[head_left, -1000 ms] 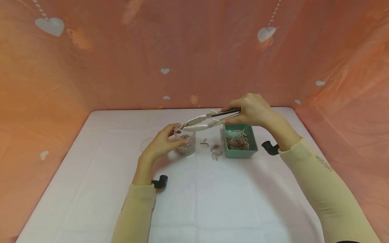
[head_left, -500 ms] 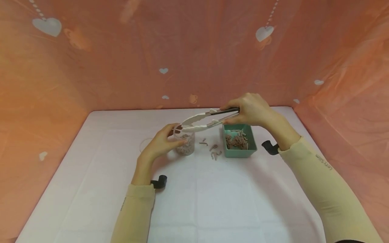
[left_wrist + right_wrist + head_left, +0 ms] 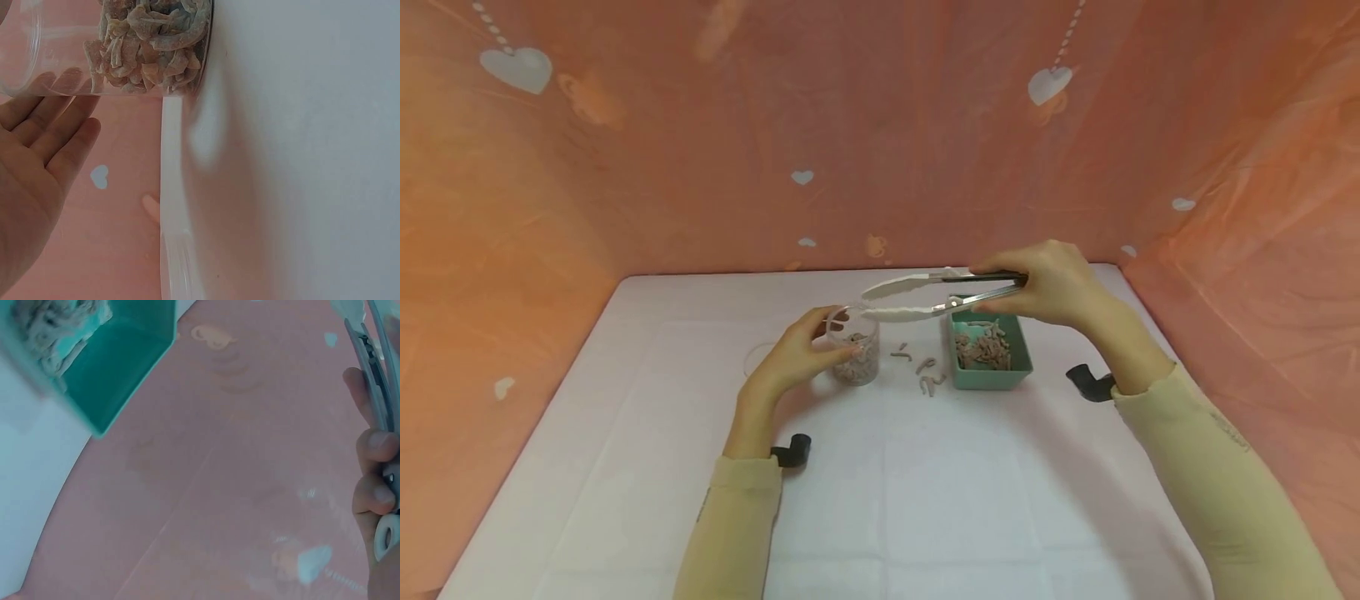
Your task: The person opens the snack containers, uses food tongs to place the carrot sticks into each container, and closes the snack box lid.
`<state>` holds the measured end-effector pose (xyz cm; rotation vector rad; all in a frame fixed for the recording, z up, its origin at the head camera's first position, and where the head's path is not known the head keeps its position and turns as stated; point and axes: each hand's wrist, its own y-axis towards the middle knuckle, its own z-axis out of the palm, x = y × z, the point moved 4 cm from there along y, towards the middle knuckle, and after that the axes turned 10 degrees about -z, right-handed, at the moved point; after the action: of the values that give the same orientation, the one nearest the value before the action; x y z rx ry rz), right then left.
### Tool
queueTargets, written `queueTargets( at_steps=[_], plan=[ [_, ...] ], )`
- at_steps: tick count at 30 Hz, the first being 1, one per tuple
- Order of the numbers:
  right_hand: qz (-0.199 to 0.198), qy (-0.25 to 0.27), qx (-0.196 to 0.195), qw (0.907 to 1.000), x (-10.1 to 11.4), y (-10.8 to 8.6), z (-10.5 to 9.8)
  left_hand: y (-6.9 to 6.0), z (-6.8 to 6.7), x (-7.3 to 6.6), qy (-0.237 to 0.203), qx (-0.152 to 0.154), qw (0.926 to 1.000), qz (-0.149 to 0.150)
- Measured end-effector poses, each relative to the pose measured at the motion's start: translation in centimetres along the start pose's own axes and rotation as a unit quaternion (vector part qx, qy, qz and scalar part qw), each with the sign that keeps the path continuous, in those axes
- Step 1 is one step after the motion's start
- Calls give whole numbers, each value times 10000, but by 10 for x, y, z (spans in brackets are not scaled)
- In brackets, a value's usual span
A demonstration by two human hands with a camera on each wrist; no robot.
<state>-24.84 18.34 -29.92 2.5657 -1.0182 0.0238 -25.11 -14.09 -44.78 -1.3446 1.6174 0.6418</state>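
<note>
My left hand [image 3: 797, 358] holds a clear plastic jar [image 3: 868, 333] upright on the table, thumb in front and fingers behind. Brownish shrivelled strips [image 3: 150, 47] fill the jar's lower part. My right hand [image 3: 1056, 283] grips metal tongs [image 3: 898, 315] with white scalloped tips. The tips are spread apart above and beside the jar's mouth, and no strip shows between them. Below the right hand stands a green rectangular tub [image 3: 992, 381] with more of these strips inside. Several loose strips [image 3: 926, 365] lie between the jar and the tub.
A thin transparent ring, perhaps a lid [image 3: 748, 358], lies left of the jar, partly behind the left hand. A white cloth [image 3: 955, 492] covers the table. An orange-pink curtain [image 3: 715, 192] hangs around the back and sides.
The tongs' tips have opened wider and moved right, away from the jar's mouth; a strip seen at the tips earlier is gone from them. The left hand and jar stay put.
</note>
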Motion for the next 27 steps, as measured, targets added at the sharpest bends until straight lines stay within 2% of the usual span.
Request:
queueTargets(
  at_steps=[5, 10, 14, 18, 21, 27],
  plan=[
    [21, -76, -489, 9988, -9, -25, -10, 0, -2, 3, 68, -22, 10000, -69],
    [590, -118, -467, 9971, -23, -51, -18, -1, -4, 5, 88, -16, 9999, -88],
    [861, -312, -219, 9956, -33, -68, -22, -2, -6, 5, 65, -26, 9999, -85],
    [775, -579, 162, 9952, -41, -77, -22, -3, -8, 5, 77, -56, 9999, -65],
    [767, -671, 476, 9937, -48, -79, -20, -3, -9, 5, 77, -67, 9999, -63],
    [840, -477, 1106, 9892, -59, -76, -8, -4, -9, 6, 48, -92, 9999, -95]
  ],
)
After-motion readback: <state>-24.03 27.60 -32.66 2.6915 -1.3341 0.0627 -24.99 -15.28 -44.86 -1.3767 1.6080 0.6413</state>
